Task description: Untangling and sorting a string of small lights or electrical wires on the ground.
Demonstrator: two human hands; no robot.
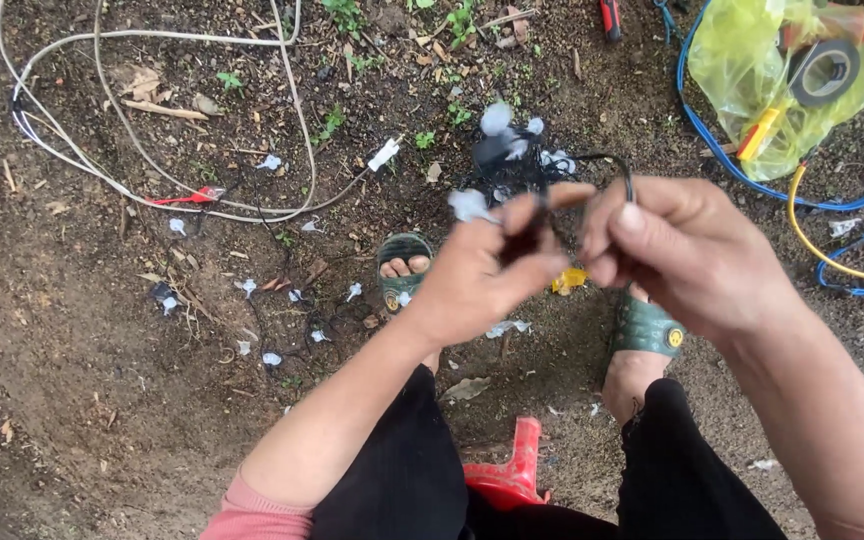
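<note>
Left hand (477, 275) and right hand (687, 250) meet above the bare soil (72, 330), fingers of both pinched together on a thin black wire (624, 175) held between them at chest height. White cable (102, 175), a yellow plastic bag (752, 70) and blue cable (722, 150) lie beyond.

Both forearms reach forward, meet at centre. Left hand (477, 275) raised, fingers (537, 215) curled, thumb and forefinger pinched together. Right hand (687, 250) opposite, knuckles up, thumb pressed against forefinger. Hands nearly touching.
</note>
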